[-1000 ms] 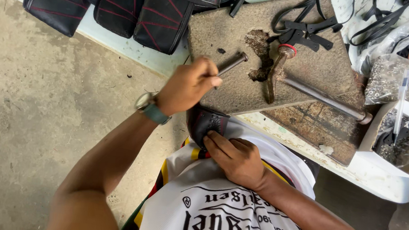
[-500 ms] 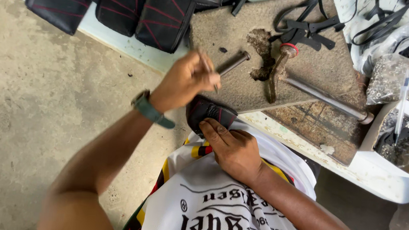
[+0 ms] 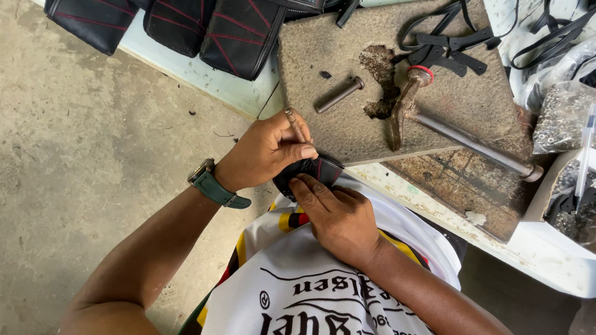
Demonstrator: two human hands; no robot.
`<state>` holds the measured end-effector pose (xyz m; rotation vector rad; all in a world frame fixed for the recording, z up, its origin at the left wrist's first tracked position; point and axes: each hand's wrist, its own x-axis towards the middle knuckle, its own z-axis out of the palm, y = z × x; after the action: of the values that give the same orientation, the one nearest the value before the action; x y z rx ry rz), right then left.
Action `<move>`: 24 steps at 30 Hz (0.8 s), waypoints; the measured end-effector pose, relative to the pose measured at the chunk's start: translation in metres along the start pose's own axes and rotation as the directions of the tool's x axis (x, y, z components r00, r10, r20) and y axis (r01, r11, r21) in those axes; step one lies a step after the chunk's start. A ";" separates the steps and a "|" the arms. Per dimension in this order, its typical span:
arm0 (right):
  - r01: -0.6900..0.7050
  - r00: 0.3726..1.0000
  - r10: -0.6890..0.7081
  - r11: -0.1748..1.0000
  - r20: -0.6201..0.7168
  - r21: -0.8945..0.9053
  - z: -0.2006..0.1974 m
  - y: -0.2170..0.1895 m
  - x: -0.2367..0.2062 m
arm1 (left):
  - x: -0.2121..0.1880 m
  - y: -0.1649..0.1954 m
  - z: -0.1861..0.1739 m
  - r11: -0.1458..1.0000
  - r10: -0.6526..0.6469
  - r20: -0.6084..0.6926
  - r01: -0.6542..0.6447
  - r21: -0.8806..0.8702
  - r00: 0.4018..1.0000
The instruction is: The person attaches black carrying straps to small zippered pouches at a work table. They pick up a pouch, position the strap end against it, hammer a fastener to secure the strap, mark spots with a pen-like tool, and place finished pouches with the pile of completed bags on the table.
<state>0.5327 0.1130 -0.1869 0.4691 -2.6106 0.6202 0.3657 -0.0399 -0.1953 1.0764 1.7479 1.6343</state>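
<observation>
Grip: both hands pinching one small black leather piece point(image 3: 310, 170) at the near edge of the board, fingers pressed together on it.
Left hand point(image 3: 265, 152): closing on the piece from 9 o'clock, thumb lying across its top; also carrying a thin pale stick point(image 3: 293, 122) between two fingers, poking out toward 12.
Right hand point(image 3: 335, 214): pressing on the piece from 5 o'clock, fingertips lying flat on it, palm resting over the white shirt point(image 3: 316, 296).
Leather piece: sitting just off the board's near edge, above the lap, mostly hidden by fingers; shape hard to tell.
Watch point(image 3: 211, 185): green strap, sitting on the left wrist.
Board point(image 3: 361, 87): rough brown slab lying at 12 o'clock of the hands, worn pit near its middle.
Punch point(image 3: 339, 95): short metal rod lying loose on the board, at 12 o'clock of the piece, apart from both hands.
Hammer point(image 3: 456, 134): lying on the board at 2 o'clock, head beside the pit, handle running toward 4.
Straps point(image 3: 449, 48): black strips lying at the board's far edge.
Pouches point(image 3: 162, 8): black with red stitching, lying in a row at 11 o'clock on the table point(image 3: 199, 78).
Box point(image 3: 585, 211): white, sitting at 3 o'clock, holding small metal bits and a pen.
Bag point(image 3: 568, 118): clear, holding small metal parts, lying just beyond the box.
</observation>
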 end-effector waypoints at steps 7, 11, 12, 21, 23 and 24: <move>0.026 0.997 -0.022 0.998 0.076 -0.052 -0.018 0.007 0.003 | -0.001 0.017 0.002 0.948 0.085 0.063 -0.100 0.303 0.994; -0.311 0.945 0.272 0.919 -0.182 -0.241 -0.085 0.062 -0.003 | 0.005 0.022 -0.002 0.961 0.032 0.081 -0.053 0.271 0.996; -0.380 0.919 0.297 0.842 -0.258 -0.384 -0.099 0.078 -0.008 | 0.005 0.021 -0.002 0.962 0.057 0.082 -0.077 0.262 0.995; -0.579 0.815 0.551 0.770 -0.177 -0.269 -0.108 0.118 -0.017 | -0.004 0.021 0.002 0.860 0.181 0.213 -0.259 0.439 0.960; -0.766 0.623 0.779 0.627 -0.078 0.143 -0.137 0.111 -0.005 | -0.001 0.025 0.001 0.822 0.235 0.246 -0.327 0.466 0.940; -0.680 0.683 0.709 0.705 -0.174 0.204 -0.151 0.105 0.001 | 0.001 0.027 0.000 0.814 0.274 0.258 -0.366 0.450 0.926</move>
<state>0.5361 0.2754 -0.0997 -0.6004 -2.4589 1.0031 0.3710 -0.0399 -0.1687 1.7877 1.9911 1.2272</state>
